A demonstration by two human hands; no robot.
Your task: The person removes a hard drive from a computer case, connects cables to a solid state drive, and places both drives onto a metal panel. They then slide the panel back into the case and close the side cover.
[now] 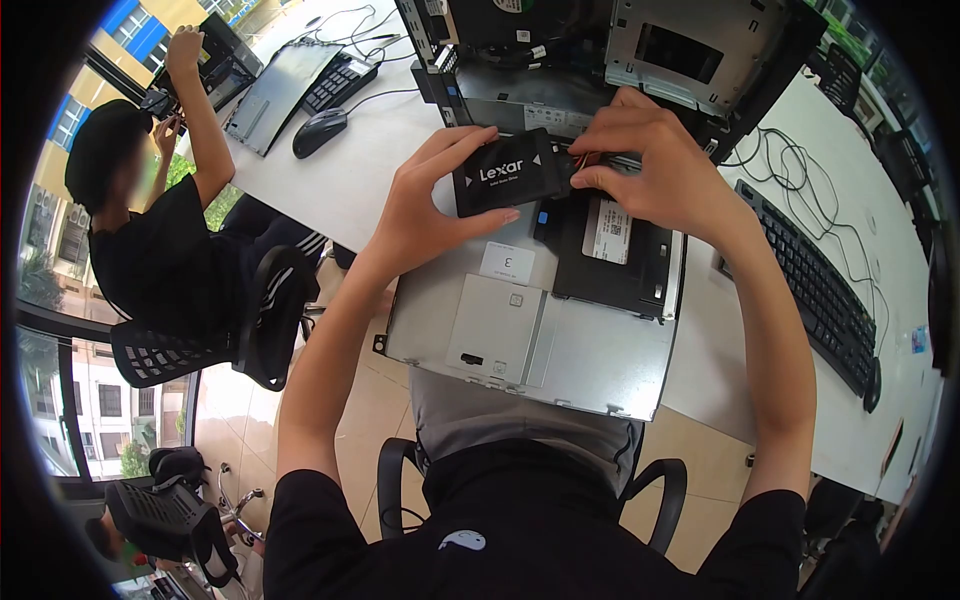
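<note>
My left hand point(440, 195) grips a black Lexar solid state drive point(507, 172) by its left side, fingers along the top edge and thumb below. Close at the drive's right end, my right hand point(640, 150) pinches a cable connector point(580, 170) with coloured wires. Both are held over an opened metal computer case point(600, 365). Below my right hand lies a black optical drive point(610, 250) with a white label, mounted in the case. A white tag marked 3 point(508, 262) is stuck on the metal to its left.
The upright part of the case point(665, 50) stands behind my hands. A black keyboard point(800, 280) and loose cables point(820, 190) lie to the right. At the left are a mouse point(320, 132), a phone-like keypad point(340, 82) and a metal panel point(285, 95). Another person point(150, 230) sits working there.
</note>
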